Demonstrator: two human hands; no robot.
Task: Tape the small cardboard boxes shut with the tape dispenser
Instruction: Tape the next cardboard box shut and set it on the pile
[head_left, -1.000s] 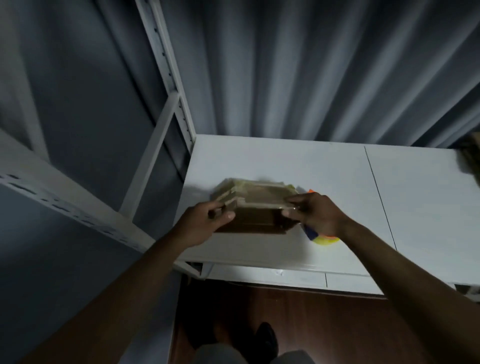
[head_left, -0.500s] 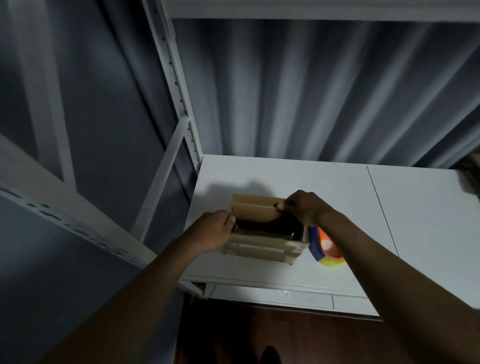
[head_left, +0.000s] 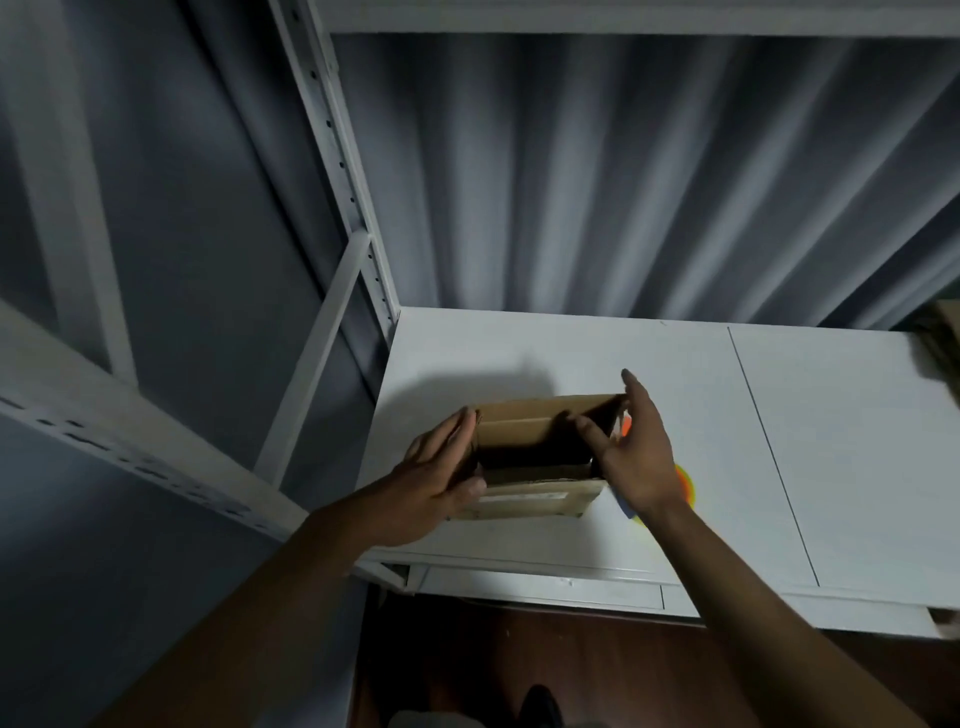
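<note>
Left hand (head_left: 441, 475): flat and loose, fingers straight, palm pressed against the left end of the cardboard box (head_left: 530, 457), thumb low on the near wall. Right hand (head_left: 631, 457): also unclenched, fingers extended along the right end, thumb reaching in over the opening; gripping nothing, only bracing.

Box between both palms: small, brown, matte corrugated card, rectangular, top open with flaps upright along the far side and a dark hollow inside. Pale glossy strip of tape across the near outer face. Sitting near the front left corner of the bench (head_left: 571, 348).

Tape dispenser (head_left: 683, 488) just behind the right wrist, mostly hidden: rounded shape, orange and yellow with a sliver of blue, lying on the surface just right of the box.

Bench: smooth white panels with a thin dark seam running front to back. Perforated white metal shelf frame (head_left: 358, 208) rising at the left corner. Grey pleated curtain (head_left: 623, 182) behind, soft vertical folds. Dark reddish wooden floor (head_left: 571, 665) below.
</note>
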